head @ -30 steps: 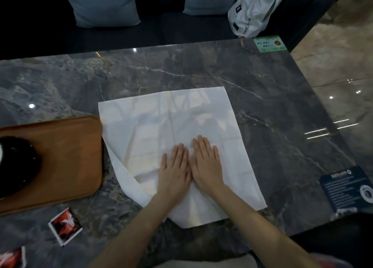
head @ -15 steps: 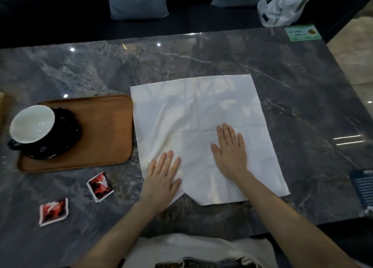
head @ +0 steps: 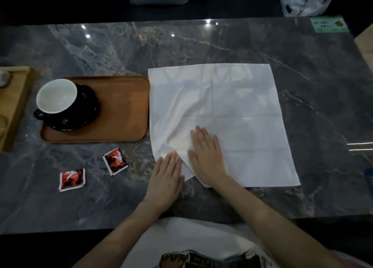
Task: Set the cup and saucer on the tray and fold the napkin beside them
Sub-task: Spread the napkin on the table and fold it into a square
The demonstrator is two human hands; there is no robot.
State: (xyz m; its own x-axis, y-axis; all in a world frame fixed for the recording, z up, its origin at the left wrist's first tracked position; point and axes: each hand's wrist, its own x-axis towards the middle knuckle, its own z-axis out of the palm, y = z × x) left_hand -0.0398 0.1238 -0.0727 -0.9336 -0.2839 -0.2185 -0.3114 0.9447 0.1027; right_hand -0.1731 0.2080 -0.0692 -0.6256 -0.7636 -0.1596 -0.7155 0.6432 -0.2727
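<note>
The marble table (head: 201,49) fills the view. A white napkin (head: 232,110) lies spread at its centre, its 7 o'clock corner turned in. At the napkin's 9 o'clock, just beside it, sits the wooden tray (head: 121,110), bearing a black saucer (head: 84,110) with the cup (head: 57,96) on it. Right hand (head: 205,156) lies flat on the napkin's folded corner, fingers straight and released, gripping nothing. Left hand (head: 166,176) lies flat at its 8 o'clock, fingertips on the napkin edge, also released. Two red packets (head: 115,161) (head: 72,179) lie at the tray's 6 o'clock.
</note>
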